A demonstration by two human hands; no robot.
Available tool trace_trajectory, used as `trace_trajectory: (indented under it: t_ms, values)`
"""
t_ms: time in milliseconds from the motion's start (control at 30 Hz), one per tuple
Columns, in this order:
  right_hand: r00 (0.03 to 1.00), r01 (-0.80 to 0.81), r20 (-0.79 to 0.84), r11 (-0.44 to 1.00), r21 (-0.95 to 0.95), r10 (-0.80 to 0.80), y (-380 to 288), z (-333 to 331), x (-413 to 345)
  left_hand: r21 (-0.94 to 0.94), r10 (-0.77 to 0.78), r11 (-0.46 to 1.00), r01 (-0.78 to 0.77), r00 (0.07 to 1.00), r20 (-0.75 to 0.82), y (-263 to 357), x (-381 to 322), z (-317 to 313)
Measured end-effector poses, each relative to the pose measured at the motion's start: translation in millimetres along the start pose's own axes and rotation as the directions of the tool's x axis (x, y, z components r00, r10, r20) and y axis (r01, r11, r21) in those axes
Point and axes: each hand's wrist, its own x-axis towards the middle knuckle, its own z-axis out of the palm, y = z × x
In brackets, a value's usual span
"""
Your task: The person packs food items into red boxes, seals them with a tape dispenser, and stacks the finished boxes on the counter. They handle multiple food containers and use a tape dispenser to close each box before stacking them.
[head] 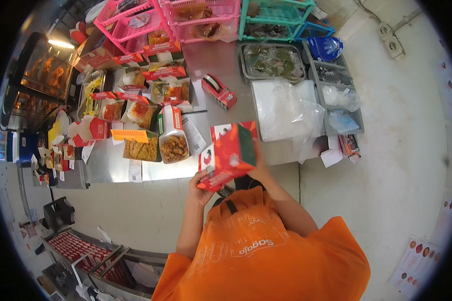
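My left hand [201,189] grips the lower left corner of a red printed cardboard food box [226,160] with a dark green side panel. My right hand [261,165], a little blurred, is on the box's right side, its fingers partly hidden behind the green panel. The box is tilted in front of my orange apron, by the table's front edge. Its top flaps [233,129] stand out towards the table, and what is inside cannot be seen. Left of the box, a carton of fried chicken [174,147] stands beside an open box of crumbed food [140,148].
Several open food boxes [171,92] crowd the steel table's left half. A red tape dispenser [219,91] lies mid-table. White plastic sheets [278,113] and a grey divided organizer [333,86] are at right. Pink baskets [199,22] line the back. A heated display case [41,82] stands far left.
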Motion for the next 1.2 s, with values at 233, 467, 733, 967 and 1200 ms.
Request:
trace_trajectory:
  t_ms: [233, 467, 733, 967, 1200]
  values:
    - [0.942, -0.182, 0.075, 0.687, -0.703, 0.327, 50, -70, 52, 0.983, 0.433, -0.185, 0.005, 0.898, 0.076, 18, 89, -1]
    - [0.791, 0.005, 0.333, 0.539, -0.843, 0.514, 57, 55, 244, 0.977, 0.401, 0.208, -0.048, 0.915, -0.040, 9, 104, 17]
    - [0.901, -0.269, 0.089, 0.708, -0.653, 0.425, 1, -15, 260, 0.953, 0.315, 0.261, 0.154, 0.920, -0.235, 25, 174, 47]
    - [0.947, -0.310, -0.091, 0.803, -0.509, 0.308, 37, 0, 165, 0.972, 0.199, 0.131, 0.196, 0.955, -0.219, 106, 246, 86]
    - [0.851, -0.302, 0.244, 0.815, -0.495, 0.464, -11, 98, 121, 0.889, 0.718, 0.395, 0.232, 0.526, -0.457, 78, 60, 4]
